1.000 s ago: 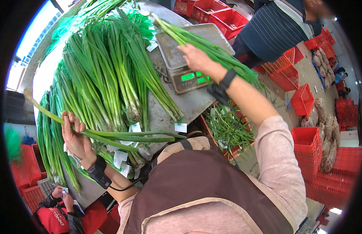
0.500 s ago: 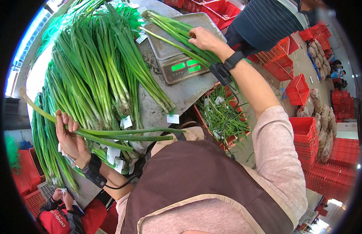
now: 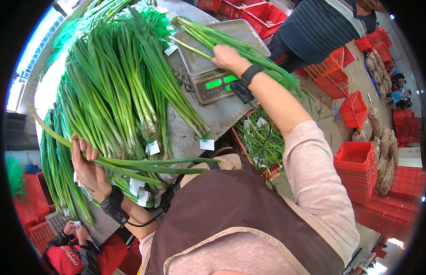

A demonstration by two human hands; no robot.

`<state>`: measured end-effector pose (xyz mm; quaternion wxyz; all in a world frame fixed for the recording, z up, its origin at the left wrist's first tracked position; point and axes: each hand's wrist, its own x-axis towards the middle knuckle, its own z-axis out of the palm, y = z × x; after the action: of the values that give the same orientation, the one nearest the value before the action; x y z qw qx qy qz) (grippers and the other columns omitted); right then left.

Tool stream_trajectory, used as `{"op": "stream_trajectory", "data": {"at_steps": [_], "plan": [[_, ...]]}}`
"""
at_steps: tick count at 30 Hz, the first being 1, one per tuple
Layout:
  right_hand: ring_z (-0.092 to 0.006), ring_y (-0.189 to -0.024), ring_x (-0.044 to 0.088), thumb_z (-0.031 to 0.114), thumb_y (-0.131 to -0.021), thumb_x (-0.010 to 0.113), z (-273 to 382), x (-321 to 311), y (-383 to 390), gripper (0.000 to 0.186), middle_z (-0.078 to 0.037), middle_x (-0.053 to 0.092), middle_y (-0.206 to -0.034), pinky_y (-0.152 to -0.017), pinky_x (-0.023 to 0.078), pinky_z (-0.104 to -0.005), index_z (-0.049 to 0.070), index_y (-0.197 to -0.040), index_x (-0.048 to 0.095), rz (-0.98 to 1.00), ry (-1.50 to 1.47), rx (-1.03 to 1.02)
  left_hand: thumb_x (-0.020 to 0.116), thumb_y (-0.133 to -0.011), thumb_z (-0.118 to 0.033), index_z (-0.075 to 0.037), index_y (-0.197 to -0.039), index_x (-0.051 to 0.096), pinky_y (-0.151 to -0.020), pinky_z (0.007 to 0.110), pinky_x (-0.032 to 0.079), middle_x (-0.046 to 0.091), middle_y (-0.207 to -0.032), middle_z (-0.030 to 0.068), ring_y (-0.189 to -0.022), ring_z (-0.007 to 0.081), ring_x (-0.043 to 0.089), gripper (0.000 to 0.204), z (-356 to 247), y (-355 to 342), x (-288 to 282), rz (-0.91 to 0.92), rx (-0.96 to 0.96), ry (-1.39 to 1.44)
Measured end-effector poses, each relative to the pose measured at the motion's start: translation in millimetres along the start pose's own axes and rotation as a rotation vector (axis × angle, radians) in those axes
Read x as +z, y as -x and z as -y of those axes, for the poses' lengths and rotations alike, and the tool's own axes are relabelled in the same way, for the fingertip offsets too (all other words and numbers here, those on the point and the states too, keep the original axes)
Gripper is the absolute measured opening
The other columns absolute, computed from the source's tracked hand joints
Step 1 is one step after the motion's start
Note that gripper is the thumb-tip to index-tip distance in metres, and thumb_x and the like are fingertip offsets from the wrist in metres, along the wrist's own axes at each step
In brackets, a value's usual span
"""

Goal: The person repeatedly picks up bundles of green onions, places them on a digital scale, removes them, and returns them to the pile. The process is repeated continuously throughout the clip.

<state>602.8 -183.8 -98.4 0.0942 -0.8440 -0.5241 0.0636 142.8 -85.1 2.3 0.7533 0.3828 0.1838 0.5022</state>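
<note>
My left hand (image 3: 88, 160), at the left, is closed around a single long green onion (image 3: 126, 166); its pale root end points to the far left and its green leaves reach toward my apron. At the upper middle, my right hand (image 3: 229, 60) is closed on another thin green onion (image 3: 190, 47), over the metal tray (image 3: 191, 63) of a scale (image 3: 208, 94) with lit green displays. Beyond that hand, a bunch of green onions (image 3: 208, 35) lies across the tray, its leafy end hanging over the right edge. My right fingertips are partly hidden.
Large bundles of green onions (image 3: 110, 91) with white tags cover the table's left side. A crate of loose green trimmings (image 3: 261, 137) stands below the scale. One person stands behind the scale; another, in red, works at lower left. Stacked red crates (image 3: 355, 165) stand at right.
My right hand has shifted back and left off the bunch, closing on the single onion, and the bunch's leafy end now shows. My left hand keeps its onion almost still. The view shifted slightly.
</note>
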Motion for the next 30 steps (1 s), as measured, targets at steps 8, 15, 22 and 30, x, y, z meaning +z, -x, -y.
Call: {"op": "stream_trajectory", "data": {"at_steps": [8, 15, 22, 30], "plan": [[-0.0401, -0.076, 0.063, 0.016, -0.086, 0.052, 18, -4, 86, 0.016, -0.021, 0.064, -0.078, -0.067, 0.05, -0.0468, 0.003, -0.092, 0.058, -0.217, -0.171, -0.028, 0.053, -0.096, -0.014, 0.003, -0.129, 0.043, -0.055, 0.023, 0.039, 0.048, -0.082, 0.0037, -0.065, 0.0082, 0.043, 0.038, 28, -129, 13, 0.164, -0.111, -0.359], [-0.0339, -0.08, 0.062, 0.022, -0.093, 0.053, -43, -82, 322, 0.038, -0.018, 0.062, -0.087, -0.066, 0.047, -0.0439, 0.005, -0.126, 0.048, -0.28, -0.639, 0.231, 0.063, -0.088, -0.016, 0.0, -0.121, 0.05, -0.079, 0.033, 0.049, 0.063, -0.105, 0.0131, -0.088, 0.0219, 0.061, 0.039, 138, -172, 149, 0.233, 0.6, -1.113], [-0.0088, -0.069, 0.047, 0.023, -0.097, 0.05, -88, -101, 430, 0.043, 0.0, 0.052, -0.087, -0.064, 0.046, -0.0233, 0.003, -0.135, 0.045, -0.396, -1.569, 0.755, 0.081, -0.065, -0.038, -0.002, -0.095, 0.048, -0.071, 0.042, 0.048, 0.052, -0.091, 0.0167, -0.086, 0.0345, 0.055, 0.057, 348, 53, 325, 0.871, 0.555, -1.289], [-0.0203, -0.09, 0.059, 0.019, -0.095, 0.053, -205, -99, 473, 0.042, -0.01, 0.056, -0.098, -0.083, 0.051, -0.0346, 0.001, -0.132, 0.044, -0.606, -2.145, 0.339, 0.059, -0.067, -0.001, -0.001, -0.113, 0.048, -0.081, 0.042, 0.046, 0.052, -0.098, 0.0193, -0.092, 0.0361, 0.053, 0.048, 403, 33, 307, 0.892, 0.753, -1.135]]}}
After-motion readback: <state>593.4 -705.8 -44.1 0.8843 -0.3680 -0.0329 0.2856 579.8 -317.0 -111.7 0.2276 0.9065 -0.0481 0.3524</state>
